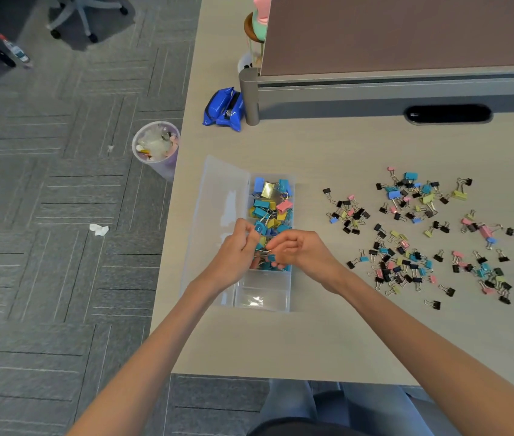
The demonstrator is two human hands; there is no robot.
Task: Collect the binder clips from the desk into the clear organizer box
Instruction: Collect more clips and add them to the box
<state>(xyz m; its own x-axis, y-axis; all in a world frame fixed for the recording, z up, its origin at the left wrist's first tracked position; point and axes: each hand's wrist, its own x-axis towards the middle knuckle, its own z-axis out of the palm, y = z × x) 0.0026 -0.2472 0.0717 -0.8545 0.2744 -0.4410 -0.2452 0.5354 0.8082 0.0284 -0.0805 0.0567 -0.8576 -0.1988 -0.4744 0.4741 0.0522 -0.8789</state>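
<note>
The clear organizer box (263,298) lies on the desk with its lid (218,196) folded open to the left. Its far compartment holds several large blue, yellow and pink binder clips (269,202). Both hands hover over the box's middle. My left hand (238,250) and my right hand (304,251) meet there, fingers pinched on teal binder clips (266,256) between them. Several small black, blue, pink and yellow clips (419,234) lie scattered on the desk to the right.
A blue pouch (224,110) lies at the back near a partition post (249,96). A waste bin (156,146) stands on the carpet left of the desk. The desk's front edge runs just below the box, over my lap.
</note>
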